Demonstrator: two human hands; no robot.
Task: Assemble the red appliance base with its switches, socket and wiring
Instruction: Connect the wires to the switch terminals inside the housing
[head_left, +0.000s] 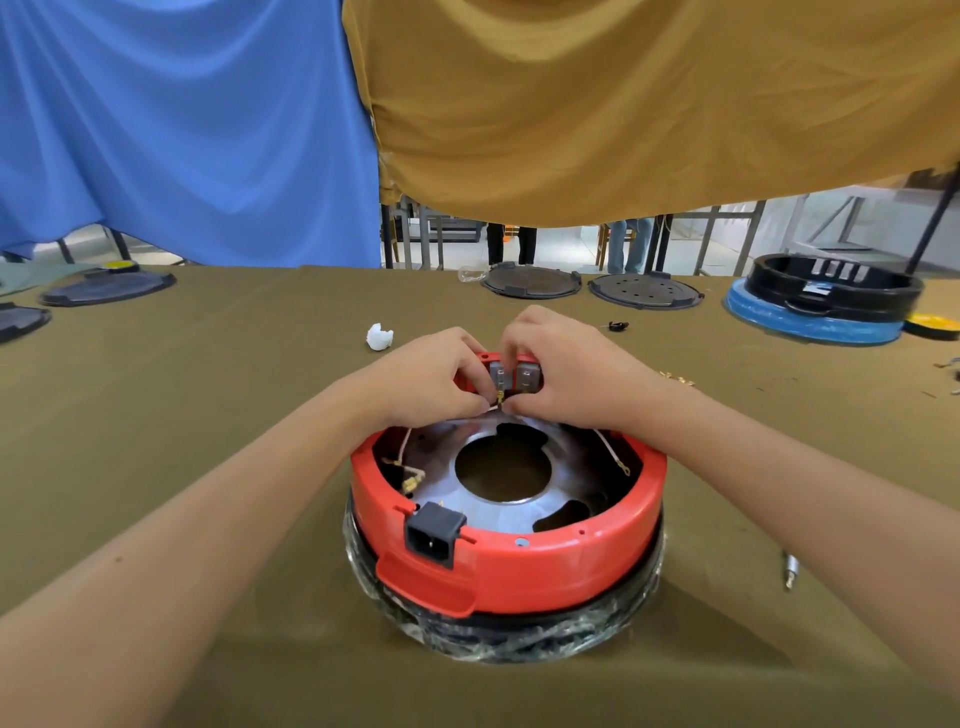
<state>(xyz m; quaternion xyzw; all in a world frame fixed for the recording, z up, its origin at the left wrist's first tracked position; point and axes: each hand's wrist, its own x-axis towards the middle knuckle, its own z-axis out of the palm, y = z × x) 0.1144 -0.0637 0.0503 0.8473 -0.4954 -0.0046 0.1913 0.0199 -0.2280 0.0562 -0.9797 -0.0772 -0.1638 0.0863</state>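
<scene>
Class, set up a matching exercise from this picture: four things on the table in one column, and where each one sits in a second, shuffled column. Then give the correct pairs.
Things
1. black power socket
2. crumpled white scrap
3. black base on a blue ring
4. metal tool bit

Places
A. far right of the table
B. near rim of the red base
C. on the cloth right of the red base
D. beyond the left hand

Pairs: 1-B, 2-D, 3-A, 4-C
</scene>
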